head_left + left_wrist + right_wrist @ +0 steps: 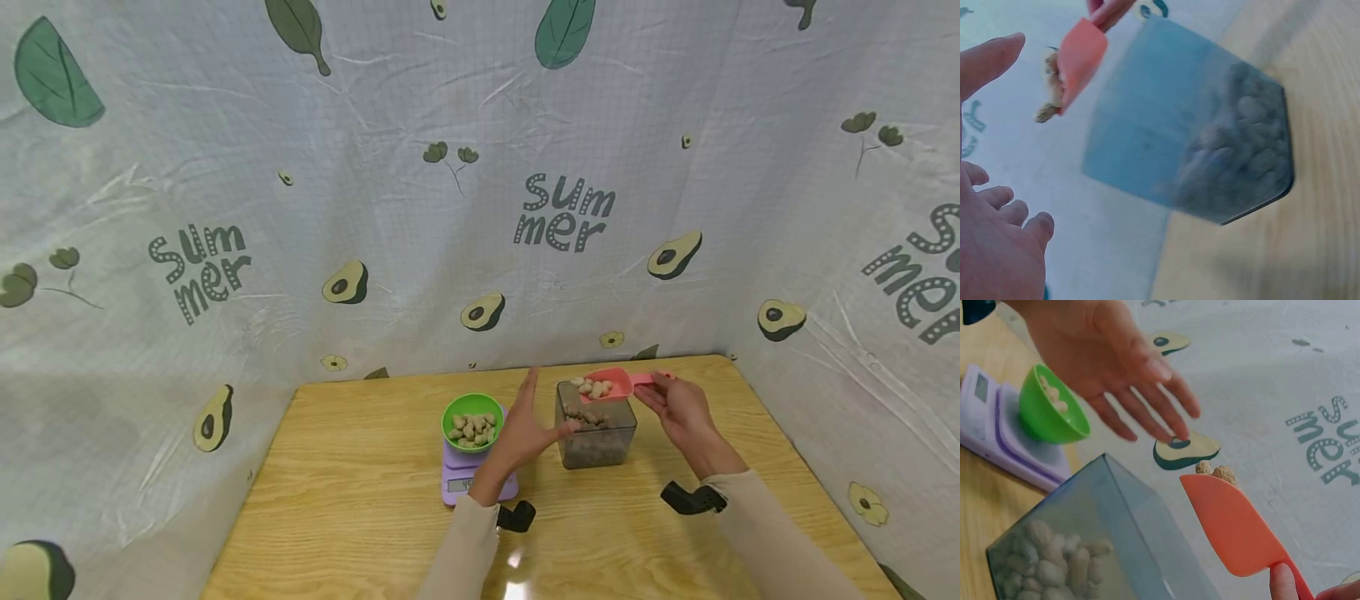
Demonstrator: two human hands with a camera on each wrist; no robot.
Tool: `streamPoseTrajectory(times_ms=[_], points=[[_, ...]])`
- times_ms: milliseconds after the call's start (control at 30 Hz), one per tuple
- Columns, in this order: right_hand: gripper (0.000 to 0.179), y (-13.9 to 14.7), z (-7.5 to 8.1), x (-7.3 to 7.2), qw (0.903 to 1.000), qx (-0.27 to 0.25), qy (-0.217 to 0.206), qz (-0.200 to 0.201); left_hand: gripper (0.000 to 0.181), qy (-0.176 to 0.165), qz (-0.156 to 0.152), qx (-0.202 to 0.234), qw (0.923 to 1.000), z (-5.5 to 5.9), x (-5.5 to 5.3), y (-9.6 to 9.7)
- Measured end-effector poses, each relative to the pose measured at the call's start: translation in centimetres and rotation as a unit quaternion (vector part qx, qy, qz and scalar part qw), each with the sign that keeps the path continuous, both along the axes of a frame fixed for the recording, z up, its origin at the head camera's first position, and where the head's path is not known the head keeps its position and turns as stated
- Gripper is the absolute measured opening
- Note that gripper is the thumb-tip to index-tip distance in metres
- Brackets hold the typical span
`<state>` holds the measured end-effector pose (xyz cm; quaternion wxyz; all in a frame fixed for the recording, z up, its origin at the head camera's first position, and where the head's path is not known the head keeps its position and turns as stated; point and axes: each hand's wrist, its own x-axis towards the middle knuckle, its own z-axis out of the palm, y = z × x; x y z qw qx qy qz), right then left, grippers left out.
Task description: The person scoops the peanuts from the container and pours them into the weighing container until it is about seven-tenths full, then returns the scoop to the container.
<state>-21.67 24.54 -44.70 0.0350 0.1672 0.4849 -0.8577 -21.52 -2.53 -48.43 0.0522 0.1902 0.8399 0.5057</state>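
A red scoop [619, 383] loaded with peanuts [594, 387] is held over the clear box by its handle, pinched in my right hand [681, 410]. Below it the grey see-through box [597, 450] contains more peanuts, well seen in the right wrist view [1054, 562]. My left hand [527, 429] hovers between the box and the bowl, fingers spread and holding nothing; the left wrist view shows its palm [997, 250]. Left of that hand, a green bowl [448, 414] of peanuts sits on a purple kitchen scale [456, 461], whose display is partly covered by the left wrist.
The wooden table [360, 483] meets a white printed cloth [420, 317] at its back and sides. Both wrists wear black camera mounts, one on the left [517, 517] and one on the right [693, 498].
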Motion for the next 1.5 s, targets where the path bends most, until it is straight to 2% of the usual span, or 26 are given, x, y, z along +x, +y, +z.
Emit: streamPoseTrajectory(times_ms=[167, 400, 567, 700, 867, 1033, 1233, 1500], points=[[0.017, -0.6, 0.6, 0.0, 0.9999, -0.007, 0.004, 0.014, 0.104, 0.007, 0.016, 0.014, 0.9997, 1.1, 0.6, -1.7], [0.017, -2.3, 1.1, -0.3, 0.9991, 0.0, 0.013, 0.04, 0.101, 0.022, 0.039, 0.025, 0.9987, 2.5, 0.9, -2.8], [0.015, -4.0, 1.0, -0.7, 0.9988, 0.003, 0.014, 0.046, 0.103, 0.041, 0.058, 0.018, 0.9973, 2.8, 1.5, -4.1], [0.014, -5.4, 1.1, -1.1, 0.9988, 0.017, 0.013, 0.044, 0.102, 0.055, 0.086, 0.015, 0.9946, 2.5, 1.8, -5.8], [0.014, -7.1, 1.1, -1.4, 0.9985, 0.017, 0.013, 0.051, 0.102, 0.061, 0.129, 0.013, 0.9896, 1.5, 2.3, -8.3], [0.015, -8.6, 0.8, -1.7, 0.9981, 0.014, 0.01, 0.059, 0.104, 0.038, 0.151, 0.0, 0.9878, -0.3, 2.7, -10.4], [0.017, -10.9, 0.3, -2.3, 0.9976, 0.035, 0.011, 0.059, 0.109, 0.027, 0.149, -0.022, 0.9882, -2.3, 2.6, -11.6], [0.017, -14.2, -0.7, -3.3, 0.9951, 0.078, 0.006, 0.06, 0.12, -0.016, 0.135, -0.04, 0.9899, -4.6, 2.0, -12.1]])
